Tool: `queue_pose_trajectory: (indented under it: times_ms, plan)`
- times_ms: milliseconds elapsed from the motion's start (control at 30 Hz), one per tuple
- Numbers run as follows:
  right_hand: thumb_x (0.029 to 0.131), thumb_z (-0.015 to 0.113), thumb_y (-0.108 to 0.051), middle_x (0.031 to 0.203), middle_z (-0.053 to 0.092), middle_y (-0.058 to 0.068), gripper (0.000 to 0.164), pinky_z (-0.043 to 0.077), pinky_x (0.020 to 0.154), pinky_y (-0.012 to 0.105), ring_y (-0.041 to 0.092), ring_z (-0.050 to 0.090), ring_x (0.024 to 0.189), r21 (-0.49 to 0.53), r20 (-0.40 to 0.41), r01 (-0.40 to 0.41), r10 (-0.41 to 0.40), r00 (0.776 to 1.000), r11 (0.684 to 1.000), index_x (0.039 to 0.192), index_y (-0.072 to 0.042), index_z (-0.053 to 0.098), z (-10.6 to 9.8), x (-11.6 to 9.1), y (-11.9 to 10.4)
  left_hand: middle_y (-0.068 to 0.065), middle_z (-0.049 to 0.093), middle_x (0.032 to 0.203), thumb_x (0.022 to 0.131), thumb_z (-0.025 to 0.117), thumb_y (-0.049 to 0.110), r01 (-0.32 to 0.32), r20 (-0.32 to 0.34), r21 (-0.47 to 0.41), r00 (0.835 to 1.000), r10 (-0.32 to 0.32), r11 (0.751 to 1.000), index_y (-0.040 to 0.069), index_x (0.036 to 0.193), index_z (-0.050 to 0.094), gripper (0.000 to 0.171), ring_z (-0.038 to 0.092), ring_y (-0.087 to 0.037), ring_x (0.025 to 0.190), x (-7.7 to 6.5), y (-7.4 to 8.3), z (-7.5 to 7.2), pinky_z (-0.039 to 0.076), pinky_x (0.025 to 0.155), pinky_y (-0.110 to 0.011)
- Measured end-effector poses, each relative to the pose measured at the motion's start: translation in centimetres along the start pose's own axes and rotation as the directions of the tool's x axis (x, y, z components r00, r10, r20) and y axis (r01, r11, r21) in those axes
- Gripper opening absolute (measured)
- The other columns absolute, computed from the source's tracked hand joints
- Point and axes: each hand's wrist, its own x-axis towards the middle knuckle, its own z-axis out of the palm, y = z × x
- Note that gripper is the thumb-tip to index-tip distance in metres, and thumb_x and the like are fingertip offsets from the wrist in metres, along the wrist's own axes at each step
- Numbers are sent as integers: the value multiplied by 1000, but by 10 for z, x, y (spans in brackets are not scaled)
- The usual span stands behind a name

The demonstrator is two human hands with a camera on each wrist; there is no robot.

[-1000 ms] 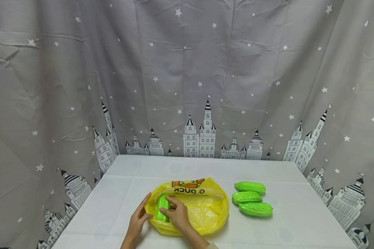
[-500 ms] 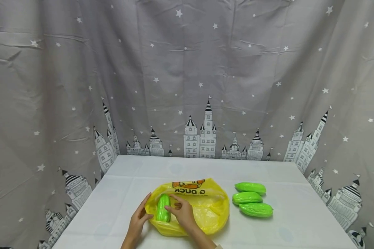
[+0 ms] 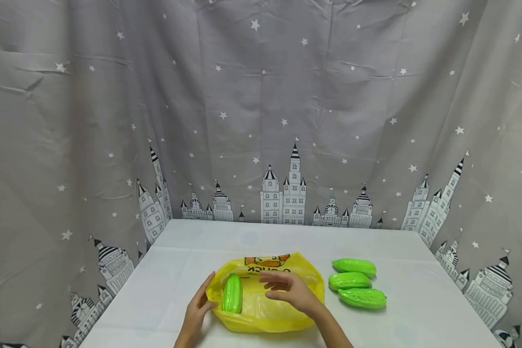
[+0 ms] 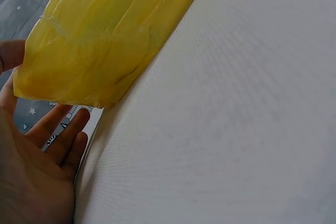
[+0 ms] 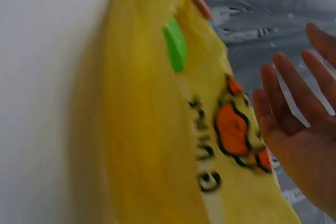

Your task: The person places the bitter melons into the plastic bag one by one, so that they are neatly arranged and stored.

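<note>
A yellow plastic bag [image 3: 282, 323] with a duck print lies on the table, its mouth held wide. Inside its left end rests a glossy, bright green, ribbed bitter melon [image 3: 232, 294], also partly visible in the right wrist view. My left hand [image 3: 196, 309] holds the bag's left end between thumb and forefinger; the other fingers [image 4: 68, 135] are spread below it in the left wrist view. Over the bag's right half hovers my right hand [image 3: 292, 292], empty, its fingers loosely extended and apart from the melon.
Three more green bitter melons [image 3: 362, 298] lie close together to the right of the bag. White cloth covers the table [image 3: 156, 290]. Behind it hangs a grey curtain [image 3: 226, 96] printed with stars and castles.
My right hand has let go of the bitter melon in the bag and moved right, away from it. My left hand stays at the bag's left end.
</note>
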Motion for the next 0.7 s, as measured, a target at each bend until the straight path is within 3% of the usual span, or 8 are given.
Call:
queue_pose_trajectory:
  times_ms: [100, 200, 267, 367, 533, 700]
  plan:
    - [87, 57, 1, 125, 53, 24, 48, 46, 93, 37, 30, 55, 108, 17, 13, 75, -76, 997, 997, 133, 5, 44, -26, -16, -2, 4, 34, 145, 78, 58, 5, 14, -9, 13, 1000, -14, 1000, 25, 141, 39, 70, 29, 13, 119, 0, -1, 2, 27, 106, -27]
    - [87, 55, 4, 127, 51, 25, 50, 46, 93, 37, 34, 53, 111, 40, -33, 139, -138, 990, 989, 134, 5, 42, -56, -32, -7, 4, 35, 145, 77, 58, 4, 10, -15, 5, 1000, -10, 1000, 24, 141, 39, 70, 29, 12, 119, 1, -1, 3, 25, 107, -37]
    - [87, 55, 5, 127, 51, 24, 50, 45, 94, 36, 34, 52, 112, 32, -83, 174, -171, 982, 984, 135, 5, 41, -77, -44, -14, 4, 34, 145, 77, 58, 4, 7, -14, 3, 1000, -7, 1000, 25, 141, 39, 71, 29, 12, 119, 1, -1, 4, 25, 107, -37]
    - [87, 53, 7, 127, 52, 21, 51, 45, 94, 35, 31, 53, 111, -15, -144, 192, -192, 971, 981, 135, 5, 39, -106, -61, -22, 4, 35, 145, 76, 58, 4, -2, -14, 2, 1000, 2, 1000, 26, 141, 39, 71, 30, 13, 119, 1, -1, 5, 27, 106, -28]
    - [88, 52, 6, 128, 52, 19, 51, 47, 91, 30, 24, 53, 111, -128, -192, 141, -164, 968, 982, 136, 4, 39, -142, -91, -24, 4, 35, 145, 76, 58, 4, -19, -13, 11, 1000, 19, 1000, 25, 141, 40, 71, 30, 15, 119, 1, -1, 4, 25, 97, -9]
    - [89, 53, 1, 130, 50, 20, 50, 48, 87, 27, 21, 52, 112, -207, -189, 28, -68, 980, 978, 137, 3, 39, -167, -115, -16, 3, 35, 145, 75, 58, 4, -30, -8, 23, 1000, 30, 999, 25, 141, 39, 72, 29, 15, 119, -1, -1, 2, 23, 96, -8]
